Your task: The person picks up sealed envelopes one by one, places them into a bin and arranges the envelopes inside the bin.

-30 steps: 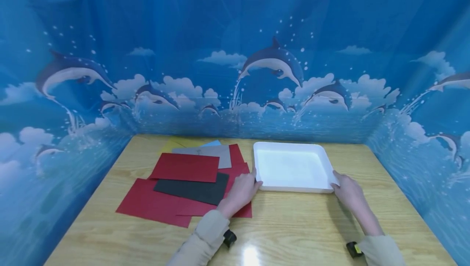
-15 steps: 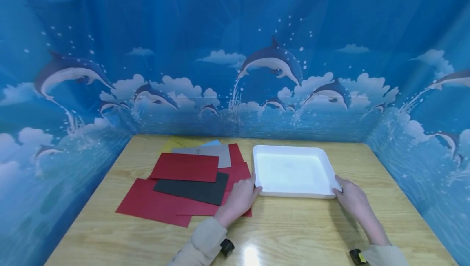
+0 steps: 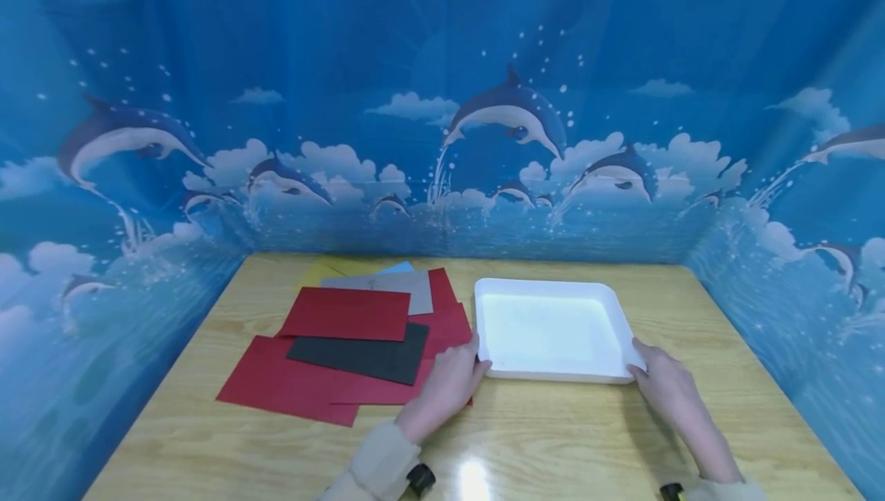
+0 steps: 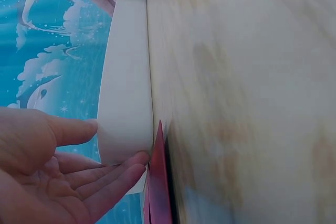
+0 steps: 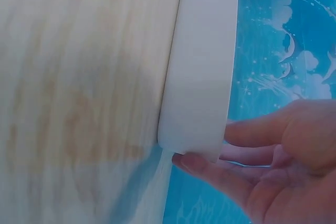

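Note:
A shallow white rectangular tray [image 3: 553, 330] lies on the wooden table, its inside bare. My left hand [image 3: 445, 386] holds its near left corner, thumb at the rim and fingers along the outer side. At the near right corner, my right hand [image 3: 667, 386] pinches the tray between thumb and fingers. The left wrist view shows the tray's front wall [image 4: 126, 77] low against the tabletop, with the left thumb at its upper edge. From the right wrist, the right fingertips [image 5: 191, 162] curl round the tray's corner.
Left of the tray lies an overlapping pile of flat paper pieces: red [image 3: 353, 315], black [image 3: 366, 355], grey [image 3: 420, 290], yellow [image 3: 335, 267] and light blue. Its red edge comes close to my left hand. A blue dolphin-print curtain [image 3: 442, 101] encloses the table's [image 3: 553, 439] back and sides.
Both hands have drawn the tray a short way toward me across the table, keeping their grip on its near corners. The paper pile has stayed where it was.

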{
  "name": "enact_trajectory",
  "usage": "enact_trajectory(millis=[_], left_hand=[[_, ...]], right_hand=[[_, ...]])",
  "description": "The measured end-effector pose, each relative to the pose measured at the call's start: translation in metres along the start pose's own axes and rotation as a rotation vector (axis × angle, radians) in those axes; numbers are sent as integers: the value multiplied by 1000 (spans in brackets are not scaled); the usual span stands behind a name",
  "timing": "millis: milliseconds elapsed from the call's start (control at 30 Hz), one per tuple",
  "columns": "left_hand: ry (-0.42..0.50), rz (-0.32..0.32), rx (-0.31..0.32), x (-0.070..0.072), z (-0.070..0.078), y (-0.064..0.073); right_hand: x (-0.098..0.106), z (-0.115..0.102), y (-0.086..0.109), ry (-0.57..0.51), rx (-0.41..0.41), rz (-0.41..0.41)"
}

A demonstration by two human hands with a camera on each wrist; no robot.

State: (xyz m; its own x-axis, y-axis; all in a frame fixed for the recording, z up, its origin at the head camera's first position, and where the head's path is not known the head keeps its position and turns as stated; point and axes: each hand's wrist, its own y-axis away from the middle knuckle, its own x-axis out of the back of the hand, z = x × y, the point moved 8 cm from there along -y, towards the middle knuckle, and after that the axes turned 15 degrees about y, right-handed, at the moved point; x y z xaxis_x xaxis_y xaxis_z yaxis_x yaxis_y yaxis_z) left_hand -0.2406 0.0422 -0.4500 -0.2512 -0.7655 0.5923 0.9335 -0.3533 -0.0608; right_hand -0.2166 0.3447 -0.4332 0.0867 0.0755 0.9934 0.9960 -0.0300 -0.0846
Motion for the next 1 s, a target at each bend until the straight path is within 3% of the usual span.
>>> enact_trajectory(millis=[500,1000], left_hand=[[-52,61,-92,0,7,19],[-55,54,-77,-4,10,33]], right_hand=[[2,-2,14,-10,16,37],[2,-1,30,-7,16,56]])
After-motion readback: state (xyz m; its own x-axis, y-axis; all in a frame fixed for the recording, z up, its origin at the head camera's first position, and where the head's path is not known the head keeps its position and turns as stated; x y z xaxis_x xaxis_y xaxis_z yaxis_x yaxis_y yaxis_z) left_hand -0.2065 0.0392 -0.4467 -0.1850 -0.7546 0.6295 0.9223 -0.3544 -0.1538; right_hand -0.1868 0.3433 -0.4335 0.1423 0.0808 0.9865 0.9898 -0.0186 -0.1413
